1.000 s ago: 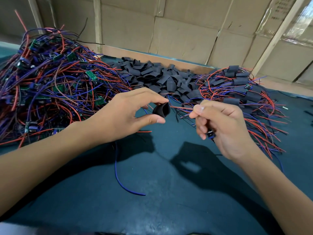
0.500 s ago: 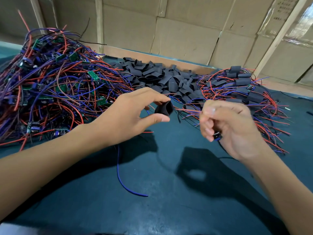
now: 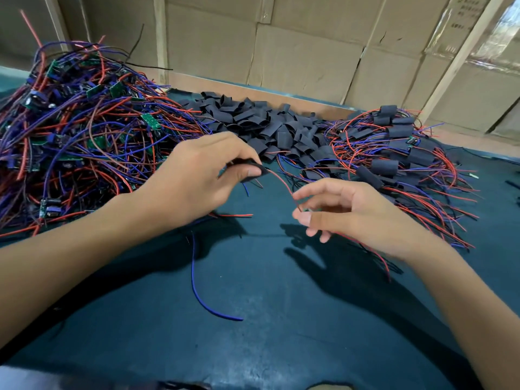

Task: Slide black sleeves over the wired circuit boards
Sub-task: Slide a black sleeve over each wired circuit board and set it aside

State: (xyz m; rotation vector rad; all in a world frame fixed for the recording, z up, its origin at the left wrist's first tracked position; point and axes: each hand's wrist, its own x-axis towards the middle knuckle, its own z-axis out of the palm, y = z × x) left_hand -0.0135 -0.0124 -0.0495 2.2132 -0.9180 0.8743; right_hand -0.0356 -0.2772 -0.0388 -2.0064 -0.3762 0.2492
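Observation:
My left hand [image 3: 197, 178] pinches a flattened black sleeve [image 3: 254, 171] between thumb and fingers above the dark mat. A thin red wire [image 3: 282, 185] comes out of the sleeve's right end and curves down into my right hand [image 3: 354, 212]. That hand's fingers are loosely curled round the wire, thumb and forefinger a little apart. The wire trails on below the wrist. The circuit board itself is hidden. A blue wire [image 3: 197, 277] hangs from under my left hand onto the mat.
A big tangle of bare wired boards [image 3: 84, 130] fills the left. Loose black sleeves [image 3: 267, 122] are heaped at the back centre. Sleeved boards with wires [image 3: 394, 156] lie to the right. Cardboard [image 3: 309, 57] walls the table's [image 3: 281, 333] far edge.
The sleeve has gone from round and open-mouthed to flattened in my left hand. My right hand has loosened from a tight fist and dropped lower, with the red wire now stretched between both hands.

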